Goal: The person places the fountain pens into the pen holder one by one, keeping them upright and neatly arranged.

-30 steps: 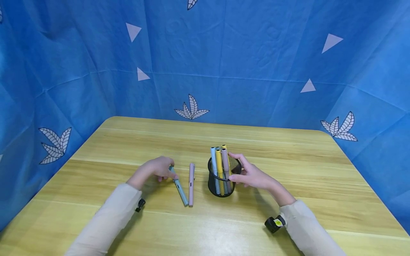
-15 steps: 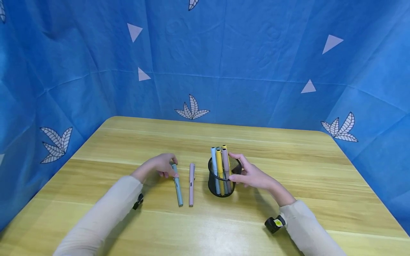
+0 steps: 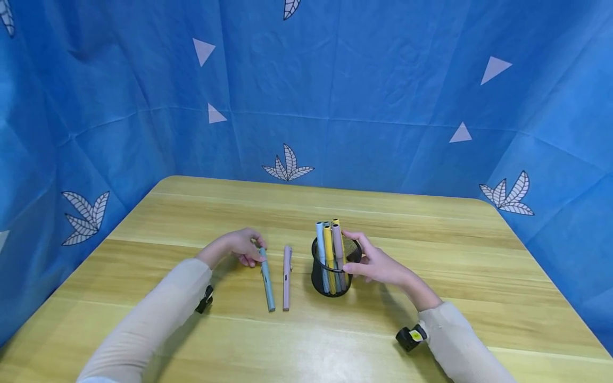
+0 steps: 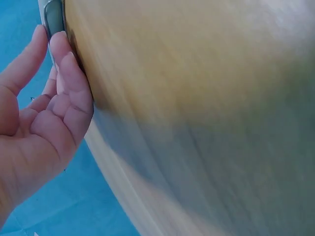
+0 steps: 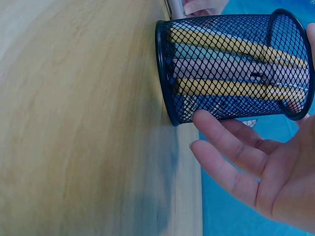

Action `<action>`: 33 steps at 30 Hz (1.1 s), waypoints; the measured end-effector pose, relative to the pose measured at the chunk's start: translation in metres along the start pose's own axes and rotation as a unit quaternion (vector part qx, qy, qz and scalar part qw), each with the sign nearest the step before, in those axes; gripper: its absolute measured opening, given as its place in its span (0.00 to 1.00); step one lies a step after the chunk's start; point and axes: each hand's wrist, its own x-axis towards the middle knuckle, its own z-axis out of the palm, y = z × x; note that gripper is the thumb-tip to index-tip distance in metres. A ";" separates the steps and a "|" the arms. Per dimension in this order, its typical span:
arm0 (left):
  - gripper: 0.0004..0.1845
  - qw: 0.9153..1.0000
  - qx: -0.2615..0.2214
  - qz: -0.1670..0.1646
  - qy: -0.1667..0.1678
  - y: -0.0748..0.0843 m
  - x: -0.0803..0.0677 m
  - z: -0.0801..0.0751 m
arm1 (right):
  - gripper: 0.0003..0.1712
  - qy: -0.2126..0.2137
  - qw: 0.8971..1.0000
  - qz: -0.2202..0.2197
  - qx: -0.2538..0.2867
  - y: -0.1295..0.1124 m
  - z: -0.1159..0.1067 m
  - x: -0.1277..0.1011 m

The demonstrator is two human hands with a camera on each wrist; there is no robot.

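My left hand (image 3: 242,248) pinches the upper end of a teal pen (image 3: 268,287), which lies on the table. In the left wrist view, thumb and fingertips meet at the teal pen (image 4: 55,18). A lilac pen (image 3: 286,284) lies just to its right, roughly parallel and untouched. Upright beyond that stands a black mesh pen holder (image 3: 317,279) with several pens in it, light blue, yellow and lilac among them. My right hand (image 3: 378,263) holds the holder by its rim, thumb in front and a finger behind. In the right wrist view, other fingers lie beside the mesh wall (image 5: 221,69).
The wooden table (image 3: 230,346) runs to a blue patterned cloth (image 3: 364,80) hanging behind and at both sides. Black wrist cameras (image 3: 411,337) sit at both sleeves.
The teal pen's lower end has swung left, away from the lilac pen, with my left hand turning it. My right hand and the pen holder stay put.
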 end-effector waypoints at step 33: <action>0.08 0.995 0.059 -0.043 0.069 0.017 0.003 0.014 | 0.40 -0.001 1.000 -0.005 0.000 -0.002 0.002 -0.001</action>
